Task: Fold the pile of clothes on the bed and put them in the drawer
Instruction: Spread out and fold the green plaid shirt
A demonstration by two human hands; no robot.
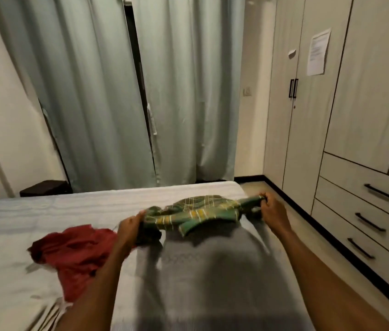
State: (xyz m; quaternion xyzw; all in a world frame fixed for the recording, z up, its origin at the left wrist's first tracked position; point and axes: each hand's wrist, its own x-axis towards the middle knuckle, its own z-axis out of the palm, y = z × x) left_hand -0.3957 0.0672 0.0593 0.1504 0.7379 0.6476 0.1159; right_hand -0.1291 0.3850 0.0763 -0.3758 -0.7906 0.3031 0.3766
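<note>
While the red garment (74, 254) lies crumpled and unfolded on the bed (9, 211), folding looks barely begun and the drawers (365, 211) at right are closed. Left hand (129, 229) and right hand (272, 211) each grip an end of the green plaid garment (198, 211), fingers curled tight, stretching it above the mattress.

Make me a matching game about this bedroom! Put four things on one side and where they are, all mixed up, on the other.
Things:
1. green striped garment
2. red garment
3. sheet of paper
4. drawers

Places:
A. stuck on a wardrobe door
B. crumpled on the bed, beside the left arm
C. below the wardrobe doors, at the right
D. stretched between the left hand and right hand

Pairs: 1-D, 2-B, 3-A, 4-C
</note>
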